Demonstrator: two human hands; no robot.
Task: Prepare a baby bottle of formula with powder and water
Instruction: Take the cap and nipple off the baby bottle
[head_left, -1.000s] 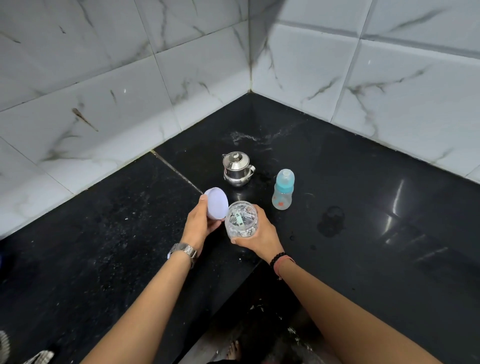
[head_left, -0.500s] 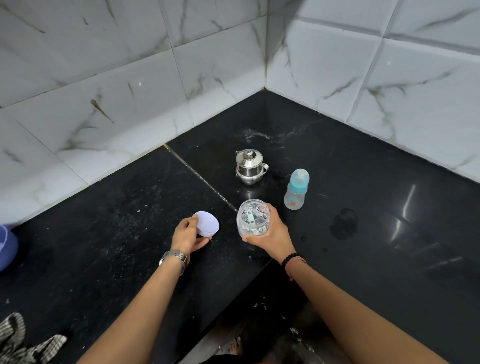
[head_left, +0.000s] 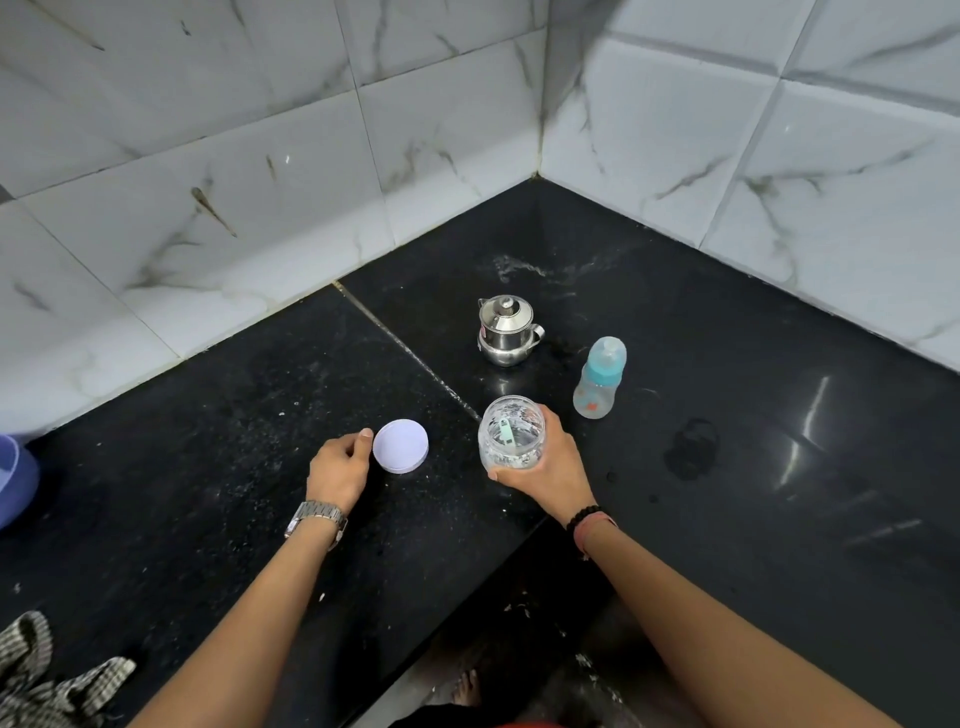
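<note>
Fingers of the right hand curl round the clear jar, which stands open on the black counter with a pale green scoop inside; how much powder it holds I cannot tell. The left hand lies loosely curled, holding nothing, its thumb tip just beside the lilac lid, which rests flat on the counter. Further out, the baby bottle stands near the jar, capped and apparently empty, and the steel pot sits lidded behind. So the jar is opened; uncapping the bottle, scooping powder, adding water and mixing all seem left to do.
</note>
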